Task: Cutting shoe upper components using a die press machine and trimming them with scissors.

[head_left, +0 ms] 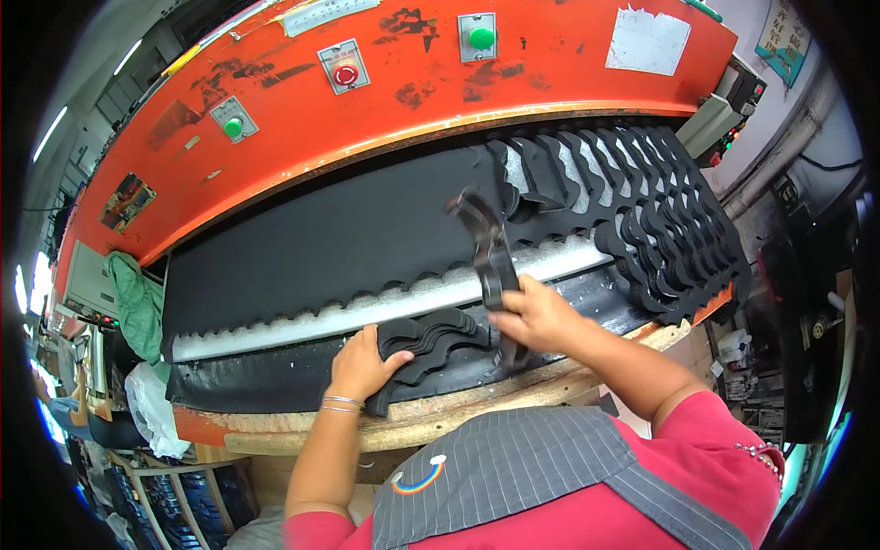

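Two bare hands are held apart over the front of an orange-red machine (284, 78). By the right hand (536, 316), a dark, curved tool (495, 266) is gripped near its lower end; its upper part is blurred and tilted over the black sheet (330, 234), by which much of the bed is covered. The left hand (362, 367) is set against the left end of a stack of wavy black pieces (435, 335), with the thumb laid over it; whether the stack is pinched or merely steadied cannot be made out. The stack is placed at the bed's front, just left of the tool. Between sheet and stack, a pale strip (385, 307) is exposed along the sheet's scalloped edge. To the right, rows of wavy cut strips (674, 220) are spread. The front is edged by a wooden rail (458, 417).
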`<move>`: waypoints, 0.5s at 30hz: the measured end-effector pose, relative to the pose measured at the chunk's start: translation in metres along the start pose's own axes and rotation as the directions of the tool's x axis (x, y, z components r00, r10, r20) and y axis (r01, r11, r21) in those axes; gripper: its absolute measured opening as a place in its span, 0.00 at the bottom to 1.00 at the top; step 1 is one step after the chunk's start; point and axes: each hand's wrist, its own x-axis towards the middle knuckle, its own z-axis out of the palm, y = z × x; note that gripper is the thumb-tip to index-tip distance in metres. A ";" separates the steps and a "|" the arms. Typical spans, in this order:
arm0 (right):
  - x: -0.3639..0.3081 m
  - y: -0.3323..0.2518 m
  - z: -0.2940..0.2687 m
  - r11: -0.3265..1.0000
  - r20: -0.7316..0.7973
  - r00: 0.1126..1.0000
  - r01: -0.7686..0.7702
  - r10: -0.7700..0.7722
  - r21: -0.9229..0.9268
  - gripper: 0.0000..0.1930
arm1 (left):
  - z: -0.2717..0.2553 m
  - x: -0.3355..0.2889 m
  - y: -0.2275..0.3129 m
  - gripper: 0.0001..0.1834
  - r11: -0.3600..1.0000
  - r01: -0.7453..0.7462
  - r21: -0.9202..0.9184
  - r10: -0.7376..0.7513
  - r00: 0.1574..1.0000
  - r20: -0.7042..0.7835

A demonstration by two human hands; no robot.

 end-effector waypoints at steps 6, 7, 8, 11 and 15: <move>0.108 0.027 -0.006 0.930 0.084 0.983 -0.125 0.163 -0.345 0.14 | -0.044 0.005 0.035 0.43 0.896 -0.303 0.323 0.297 0.952 0.069; 0.127 0.029 -0.011 0.902 0.077 0.967 -0.198 0.245 -0.383 0.14 | -0.045 0.017 0.052 0.40 0.924 -0.337 0.182 0.360 0.926 -0.112; 0.145 0.029 -0.011 0.871 0.073 0.942 -0.271 0.328 -0.410 0.14 | -0.046 0.029 0.064 0.40 0.918 -0.349 0.186 0.371 0.924 -0.097; 0.184 0.029 -0.007 0.841 0.054 0.900 -0.380 0.432 -0.386 0.15 | -0.042 0.071 0.093 0.40 0.892 -0.452 0.029 0.441 0.852 -0.281; 0.196 0.040 -0.003 0.885 0.043 0.939 -0.307 0.343 -0.351 0.19 | -0.012 0.141 0.108 0.35 0.935 -0.355 -0.023 0.328 0.885 -0.330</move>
